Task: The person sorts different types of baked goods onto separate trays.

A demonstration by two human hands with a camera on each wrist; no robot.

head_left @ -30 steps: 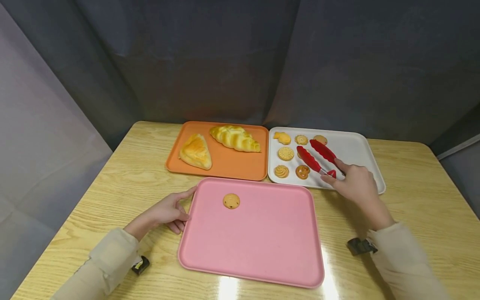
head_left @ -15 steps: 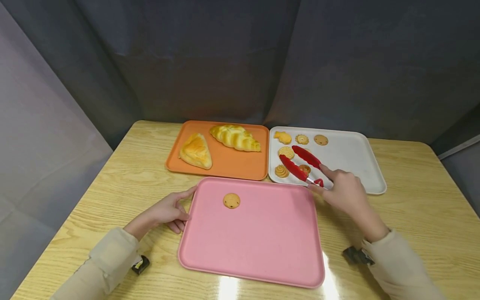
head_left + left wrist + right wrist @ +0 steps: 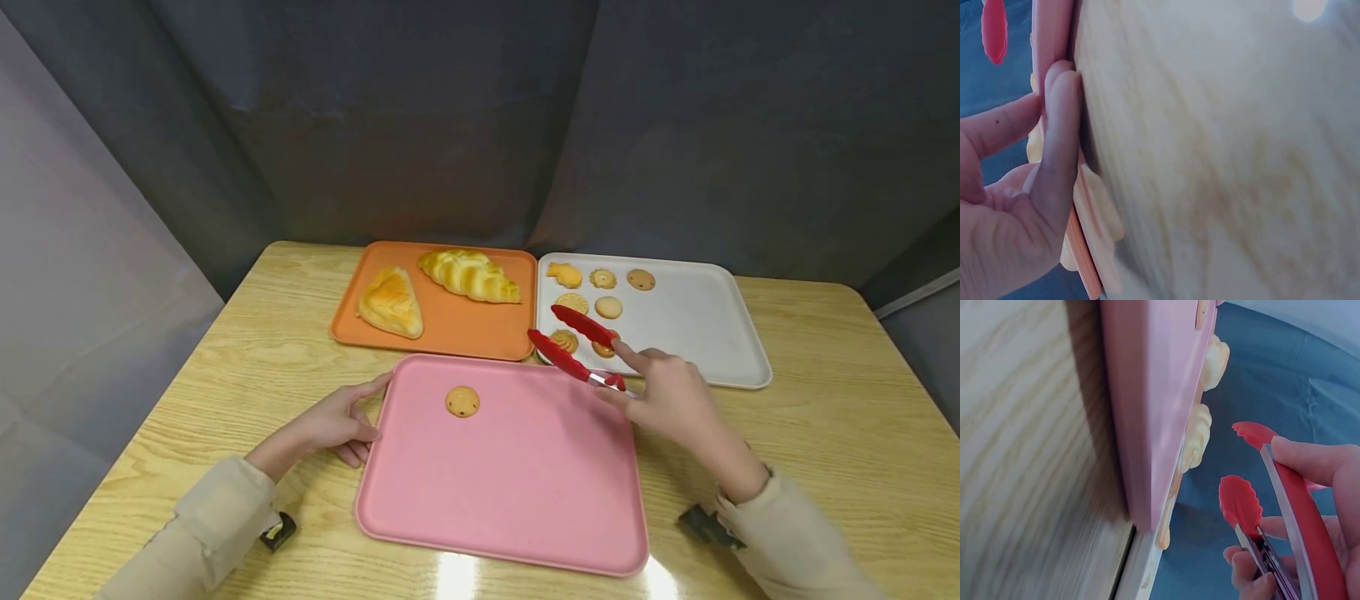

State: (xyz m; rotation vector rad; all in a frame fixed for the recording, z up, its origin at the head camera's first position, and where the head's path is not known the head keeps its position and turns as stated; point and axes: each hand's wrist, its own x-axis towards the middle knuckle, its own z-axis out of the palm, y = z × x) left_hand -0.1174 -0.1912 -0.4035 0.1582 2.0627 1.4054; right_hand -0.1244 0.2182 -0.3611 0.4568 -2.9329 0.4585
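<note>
My right hand (image 3: 671, 396) grips red-tipped tongs (image 3: 1310, 531), whose two arms stand apart with nothing between them. In the head view the tongs reach over the near left corner of a white tray (image 3: 697, 333), overlapping a swirl cookie (image 3: 564, 341) and a pretzel-shaped cookie (image 3: 603, 347). My left hand (image 3: 333, 427) touches the left rim of a pink tray (image 3: 502, 483), its index finger and thumb spread along the edge. That rim and the fingers (image 3: 1060, 144) show close up in the left wrist view. One chocolate chip cookie (image 3: 462, 402) lies on the pink tray.
Also on the white tray lie a fish-shaped cookie (image 3: 565, 275), a scalloped cookie (image 3: 603, 278), a chip cookie (image 3: 641, 279) and a plain round cookie (image 3: 608, 307). An orange tray (image 3: 457, 329) beside it holds a triangular pastry (image 3: 392, 302) and a braided bread (image 3: 470, 276).
My right hand has brought the tongs left and nearer to me, from above the middle of the white tray to its near left corner. My left hand stays at the pink tray's rim.
</note>
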